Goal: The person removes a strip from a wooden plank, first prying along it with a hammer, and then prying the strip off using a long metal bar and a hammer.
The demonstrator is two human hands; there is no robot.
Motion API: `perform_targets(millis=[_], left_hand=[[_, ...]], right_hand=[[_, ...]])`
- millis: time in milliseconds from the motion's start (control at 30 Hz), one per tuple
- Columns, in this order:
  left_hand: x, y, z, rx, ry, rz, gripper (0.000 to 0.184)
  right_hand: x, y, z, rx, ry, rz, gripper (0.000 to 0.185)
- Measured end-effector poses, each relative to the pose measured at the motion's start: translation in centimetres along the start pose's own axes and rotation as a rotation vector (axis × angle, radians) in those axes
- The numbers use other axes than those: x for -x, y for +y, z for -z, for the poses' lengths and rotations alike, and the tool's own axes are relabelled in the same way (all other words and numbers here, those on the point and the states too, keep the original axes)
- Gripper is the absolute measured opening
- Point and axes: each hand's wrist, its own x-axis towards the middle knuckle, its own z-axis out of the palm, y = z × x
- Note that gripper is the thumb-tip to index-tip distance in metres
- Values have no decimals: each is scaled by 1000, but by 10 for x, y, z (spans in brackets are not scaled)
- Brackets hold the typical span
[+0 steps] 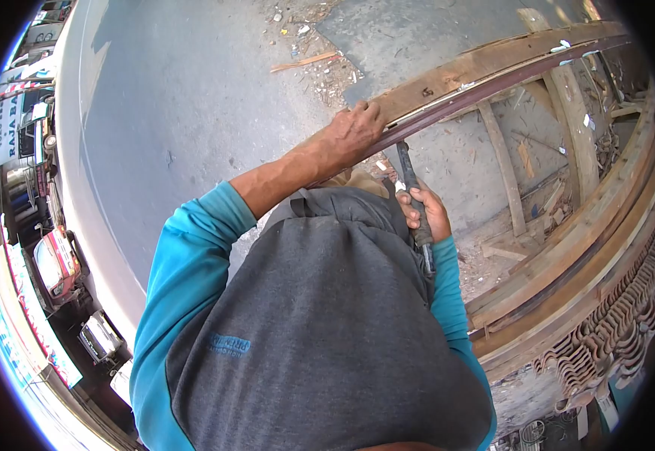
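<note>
A long wooden plank [485, 66] with a maroon-painted edge strip [455, 102] runs from in front of my body toward the upper right. My left hand [352, 131] grips its near part, fingers curled over the top edge. Just below the plank, my right hand [426, 210] is closed around a dark, rod-like tool [410, 173]. The tool's upper end lies close to the underside of the maroon strip; whether they touch I cannot tell. Its working end is too unclear to name the kind.
Wooden braces [504, 161] stand under the plank. More long boards [560, 270] lie to the right, beside stacked curved roof tiles [605, 338]. Wood scraps and rubble [331, 71] litter the ground ahead. Parked vehicles [57, 263] line the far left, beyond grey pavement [184, 83].
</note>
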Motion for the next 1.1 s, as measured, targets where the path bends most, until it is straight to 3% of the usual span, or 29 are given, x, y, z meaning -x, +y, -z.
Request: perform_targets(millis=[767, 1000, 1100], left_hand=[[11, -3, 20, -116, -83, -156, 31], [12, -12, 0, -60, 76, -197, 28], [7, -17, -6, -6, 100, -195, 26]], right_hand=[[-1, 17, 16, -58, -32, -10, 58], [0, 10, 8, 138, 41, -12, 58], [-6, 16, 22, 79, 16, -47, 54]])
